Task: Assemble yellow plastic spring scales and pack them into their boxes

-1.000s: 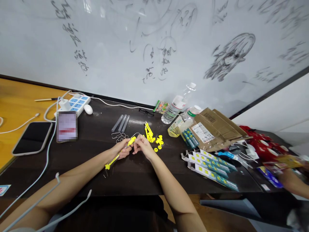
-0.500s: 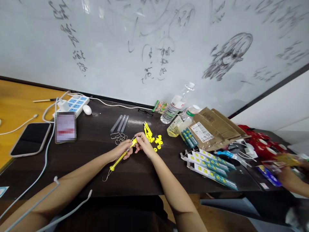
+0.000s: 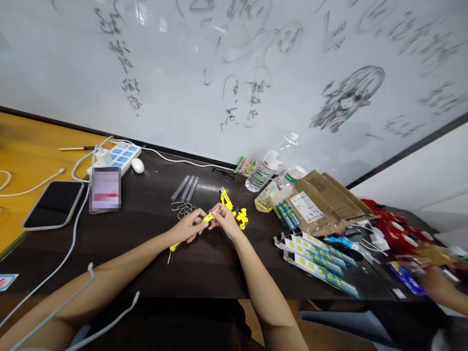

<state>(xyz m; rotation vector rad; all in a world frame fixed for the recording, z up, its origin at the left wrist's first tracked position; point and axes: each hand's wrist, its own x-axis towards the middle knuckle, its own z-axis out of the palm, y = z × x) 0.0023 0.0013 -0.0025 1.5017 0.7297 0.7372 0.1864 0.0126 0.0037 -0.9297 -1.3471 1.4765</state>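
Observation:
A slim yellow spring scale (image 3: 208, 218) slants between my hands above the dark table. My left hand (image 3: 190, 227) is closed around its shaft, hiding the middle. At the upper end, my right hand (image 3: 225, 222) pinches the tip, where a thin metal piece shows at the fingers. The lower yellow end pokes out below my left wrist with a thin wire hook (image 3: 169, 257). Just behind my hands lie bent metal hooks (image 3: 183, 209) and several clear tubes (image 3: 185, 188). Right of them are yellow rods (image 3: 226, 199) and small yellow caps (image 3: 242, 218).
Flat printed boxes (image 3: 318, 263) and a cardboard parcel (image 3: 325, 202) lie on the right, near two bottles (image 3: 265, 170). On the left are a phone (image 3: 54, 205), a power strip (image 3: 122, 158) and cables. Another person's hand (image 3: 438, 287) is at far right.
The spring scale has turned in my hands: its lower hook now looks narrow instead of curved, and the wire loop by my right hand is less visible. The view has shifted slightly.

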